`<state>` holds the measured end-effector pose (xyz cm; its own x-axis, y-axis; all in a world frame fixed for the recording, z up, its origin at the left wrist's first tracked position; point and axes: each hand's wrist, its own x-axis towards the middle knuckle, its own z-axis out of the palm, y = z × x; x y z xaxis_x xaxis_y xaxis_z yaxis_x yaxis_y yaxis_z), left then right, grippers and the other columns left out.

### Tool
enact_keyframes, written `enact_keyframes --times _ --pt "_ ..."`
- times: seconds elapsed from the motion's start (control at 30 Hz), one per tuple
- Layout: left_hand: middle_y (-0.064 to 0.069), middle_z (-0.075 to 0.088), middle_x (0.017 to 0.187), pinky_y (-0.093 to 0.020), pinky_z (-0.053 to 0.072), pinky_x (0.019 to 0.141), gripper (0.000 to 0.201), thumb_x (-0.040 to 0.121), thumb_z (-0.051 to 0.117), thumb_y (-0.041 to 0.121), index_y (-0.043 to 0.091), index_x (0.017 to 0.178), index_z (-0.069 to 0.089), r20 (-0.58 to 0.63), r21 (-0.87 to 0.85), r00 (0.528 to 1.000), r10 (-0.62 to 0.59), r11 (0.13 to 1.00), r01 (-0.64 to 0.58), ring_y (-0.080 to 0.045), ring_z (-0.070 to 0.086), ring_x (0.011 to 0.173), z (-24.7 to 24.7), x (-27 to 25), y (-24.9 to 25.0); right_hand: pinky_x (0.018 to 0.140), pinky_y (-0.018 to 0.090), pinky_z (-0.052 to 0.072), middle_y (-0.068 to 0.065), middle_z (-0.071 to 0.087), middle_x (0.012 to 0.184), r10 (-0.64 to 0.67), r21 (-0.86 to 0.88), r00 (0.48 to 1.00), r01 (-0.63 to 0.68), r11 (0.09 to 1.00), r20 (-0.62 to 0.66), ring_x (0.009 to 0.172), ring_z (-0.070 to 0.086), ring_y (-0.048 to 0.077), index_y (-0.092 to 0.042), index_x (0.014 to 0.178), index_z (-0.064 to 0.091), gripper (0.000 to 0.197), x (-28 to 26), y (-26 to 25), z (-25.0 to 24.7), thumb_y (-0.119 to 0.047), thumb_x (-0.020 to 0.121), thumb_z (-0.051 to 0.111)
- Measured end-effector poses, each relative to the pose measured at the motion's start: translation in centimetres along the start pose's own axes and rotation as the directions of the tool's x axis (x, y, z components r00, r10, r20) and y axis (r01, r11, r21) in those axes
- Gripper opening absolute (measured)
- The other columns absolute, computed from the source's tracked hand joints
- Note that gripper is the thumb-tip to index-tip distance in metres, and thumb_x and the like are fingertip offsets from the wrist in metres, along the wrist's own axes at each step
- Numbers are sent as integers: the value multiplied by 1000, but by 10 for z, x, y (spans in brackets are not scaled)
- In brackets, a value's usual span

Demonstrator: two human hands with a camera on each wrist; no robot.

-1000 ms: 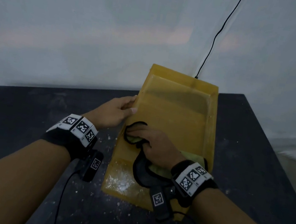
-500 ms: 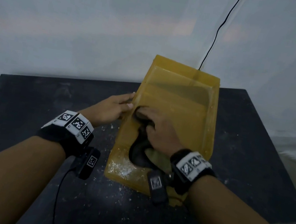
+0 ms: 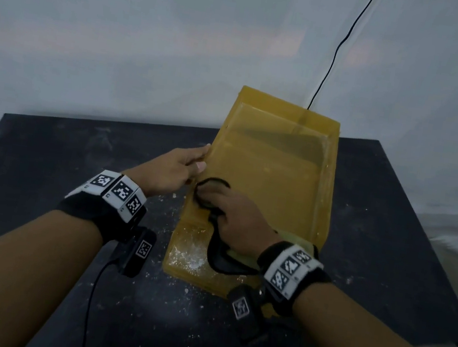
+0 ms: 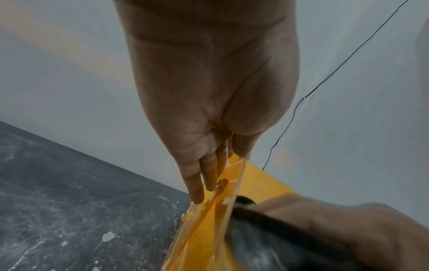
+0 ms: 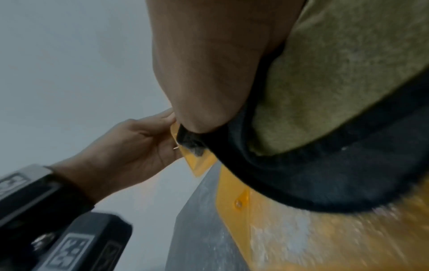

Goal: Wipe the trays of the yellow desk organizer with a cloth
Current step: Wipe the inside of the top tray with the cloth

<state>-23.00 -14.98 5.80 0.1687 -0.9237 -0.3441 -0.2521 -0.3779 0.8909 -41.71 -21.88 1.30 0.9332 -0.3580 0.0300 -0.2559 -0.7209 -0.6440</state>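
The yellow desk organizer (image 3: 274, 180) lies on the dark table, its top tray facing me. My left hand (image 3: 181, 169) pinches the tray's left wall, thumb inside and fingers (image 4: 197, 185) straight down the outside of the wall (image 4: 209, 229). My right hand (image 3: 233, 215) holds a yellow-green cloth with a black border (image 3: 223, 261) and presses it on the near-left part of the tray floor. The cloth (image 5: 336, 91) bunches under the palm, and its border trails back toward my wrist. White powder (image 3: 188, 259) lies in the tray's near-left corner.
The dark table (image 3: 76, 150) is dusted with white specks around the organizer. A pale wall stands right behind it, with a thin black cable (image 3: 332, 58) running down to the organizer's far edge. The table's right edge (image 3: 421, 231) drops off to the floor.
My right hand pushed the cloth up the tray's left side, then drew it back toward me. The left hand has kept its hold on the left wall.
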Motion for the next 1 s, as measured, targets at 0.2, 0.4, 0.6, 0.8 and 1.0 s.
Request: enact_keyframes --times 0.2,0.4,0.6,0.8,1.0 --pt "6 32 157 -29 40 104 49 105 39 17 19 153 28 -46 -6 998 42 999 -43 -14 36 139 5 -6 3 103 24 48 4 72 123 -21 225 1000 23 974 -9 114 64 12 -10 115 75 56 -23 -9 -2 12 74 45" --pt "4 49 144 -19 51 91 49 105 37 8 14 153 27 -78 -209 995 63 975 -78 -14 50 129 7 -22 -2 114 26 35 8 63 138 -1 1 1000 1 1000 18 130 55 24 -7 127 69 52 -23 -22 10 1 82 45" --pt "1 62 131 -34 57 88 45 101 44 1 17 143 48 -132 -238 986 103 962 -132 -21 64 116 -1 -49 2 96 23 49 3 72 120 215 426 972 -234 874 93 112 64 12 -13 115 75 49 -40 -32 0 10 86 43" --pt "1 69 121 -35 48 92 41 86 57 25 22 127 64 90 -6 988 126 992 -126 -15 62 112 -6 -80 5 70 28 53 12 68 95 461 977 885 -150 149 65 83 62 22 -13 104 69 54 -22 -60 1 18 79 33" --pt "-10 55 66 -28 38 64 30 89 67 24 0 71 62 19 70 996 92 993 -93 -17 50 64 -13 -92 1 64 25 50 8 66 91 519 899 855 -205 387 -28 79 60 17 -16 102 64 42 -18 -65 5 15 82 44"
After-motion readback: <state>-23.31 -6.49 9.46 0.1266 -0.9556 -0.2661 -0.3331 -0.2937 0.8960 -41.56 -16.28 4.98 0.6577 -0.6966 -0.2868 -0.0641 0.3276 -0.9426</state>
